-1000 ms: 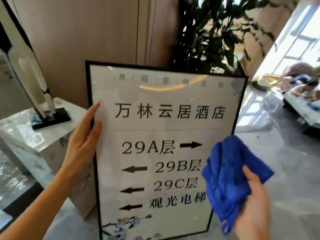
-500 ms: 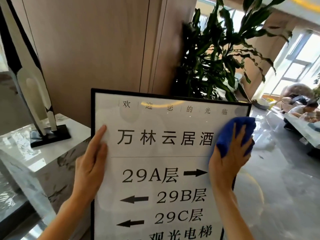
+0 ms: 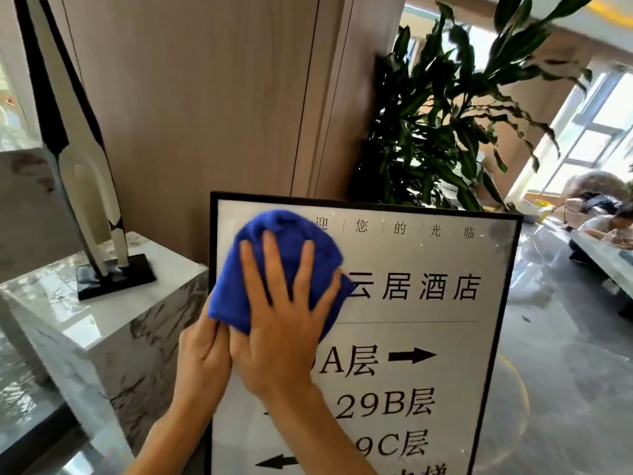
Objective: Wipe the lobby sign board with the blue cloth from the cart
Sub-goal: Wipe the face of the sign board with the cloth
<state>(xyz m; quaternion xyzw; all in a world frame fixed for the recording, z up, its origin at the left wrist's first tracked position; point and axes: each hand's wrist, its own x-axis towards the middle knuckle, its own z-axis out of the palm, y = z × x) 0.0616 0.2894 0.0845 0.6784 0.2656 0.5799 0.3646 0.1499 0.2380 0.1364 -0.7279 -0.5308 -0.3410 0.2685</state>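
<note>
Already the wiping is under way: the blue cloth (image 3: pixel 274 265) is pressed flat against the upper left of the sign board (image 3: pixel 411 337) by the right hand (image 3: pixel 284 323), whose grip is wide, the fingers spread straight over the cloth. The board's left edge is steadied by the left hand (image 3: pixel 202 365), fingers curled round the frame just beside the cloth and touching the right hand. By the look of it, only the top strip is being covered, and the middle and lower lettering is judged yet to be wiped.
</note>
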